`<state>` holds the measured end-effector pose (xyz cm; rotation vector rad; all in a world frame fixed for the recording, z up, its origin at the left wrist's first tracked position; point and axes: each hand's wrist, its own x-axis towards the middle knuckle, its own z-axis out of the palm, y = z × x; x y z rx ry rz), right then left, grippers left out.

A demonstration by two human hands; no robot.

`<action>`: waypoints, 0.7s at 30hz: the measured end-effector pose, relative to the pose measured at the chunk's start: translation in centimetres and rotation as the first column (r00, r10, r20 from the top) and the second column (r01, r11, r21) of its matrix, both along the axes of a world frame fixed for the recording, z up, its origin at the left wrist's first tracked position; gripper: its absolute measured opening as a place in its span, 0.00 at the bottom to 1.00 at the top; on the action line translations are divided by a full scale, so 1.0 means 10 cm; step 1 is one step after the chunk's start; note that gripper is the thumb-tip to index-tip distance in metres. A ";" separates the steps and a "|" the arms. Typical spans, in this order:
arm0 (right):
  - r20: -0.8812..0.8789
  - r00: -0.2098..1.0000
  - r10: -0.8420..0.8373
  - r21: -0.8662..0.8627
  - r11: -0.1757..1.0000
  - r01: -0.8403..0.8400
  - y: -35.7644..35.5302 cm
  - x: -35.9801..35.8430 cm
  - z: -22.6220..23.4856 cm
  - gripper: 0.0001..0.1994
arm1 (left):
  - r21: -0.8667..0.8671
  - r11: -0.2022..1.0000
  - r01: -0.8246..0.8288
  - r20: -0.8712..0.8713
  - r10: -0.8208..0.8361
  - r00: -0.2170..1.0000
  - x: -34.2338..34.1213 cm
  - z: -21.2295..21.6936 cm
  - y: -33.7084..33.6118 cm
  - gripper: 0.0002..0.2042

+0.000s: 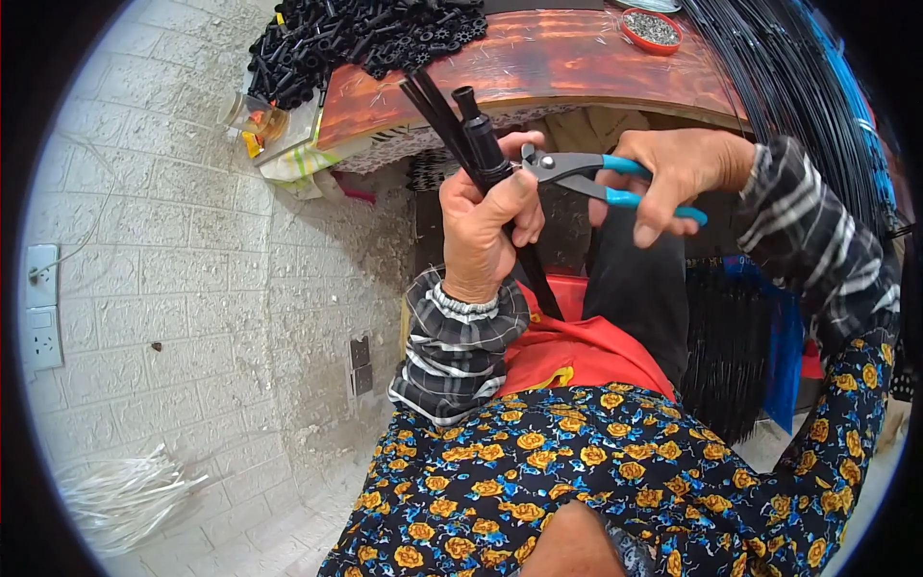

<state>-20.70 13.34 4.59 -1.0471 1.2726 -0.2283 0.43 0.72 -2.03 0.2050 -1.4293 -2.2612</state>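
My left hand (490, 213) is wrapped round a slim bundle of black rods (437, 117) and a black stepped plastic fitting (480, 135), which lean up and to the left. Below the fist a black shaft (541, 279) runs down towards my lap. My right hand (659, 178) grips blue-handled pliers (577, 173), with the handles spread apart. The pliers' grey jaws reach the fitting beside my left thumb and fingertips; whether they bite on anything there is too small to tell.
A reddish wooden table (538, 58) bears a heap of black plastic parts (356, 38) and a red dish of small metal bits (651, 32). Long black rods (760, 67) hang over its right side. More black rods (726, 337) stand by my leg. A white brick-patterned wall (173, 240) rises at left.
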 end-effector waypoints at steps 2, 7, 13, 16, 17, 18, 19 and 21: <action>-0.265 0.960 -0.093 -0.433 0.901 -0.033 0.09 0.13 -0.06 0.15 | 0.051 0.998 -0.022 -0.007 0.023 1.000 0.00 0.03 0.03 0.24; -0.533 0.339 -0.776 -0.664 0.135 -0.736 0.10 0.18 -0.04 0.17 | 0.160 0.986 -0.038 -0.050 0.047 0.998 -0.03 0.01 -0.01 0.20; -0.246 0.938 -0.244 -0.486 0.868 0.098 0.19 0.21 0.04 0.19 | 0.138 0.990 -0.006 -0.158 0.028 0.987 -0.05 0.03 0.08 0.20; 0.148 0.974 -0.169 0.073 0.984 0.160 0.22 0.28 0.01 0.18 | 0.115 0.993 0.022 -0.048 -0.016 0.999 0.01 0.04 0.06 0.23; -0.119 0.979 -0.167 -0.246 0.960 0.134 0.26 0.28 -0.04 0.17 | 0.118 0.993 0.016 -0.048 -0.010 0.999 0.01 0.04 0.06 0.23; -0.363 0.901 -0.236 -0.523 0.852 0.012 0.29 0.29 -0.06 0.17 | 0.132 0.991 -0.015 -0.023 0.018 1.000 0.00 0.05 0.06 0.23; -0.543 0.757 -0.363 -0.711 0.678 -0.185 0.31 0.29 -0.09 0.17 | 0.146 0.988 -0.047 0.002 0.047 0.999 -0.01 0.05 0.07 0.23; -0.630 0.626 -0.460 -0.757 0.542 -0.364 0.31 0.28 -0.01 0.17 | 0.159 0.984 -0.085 0.030 0.081 0.996 -0.01 0.06 0.06 0.23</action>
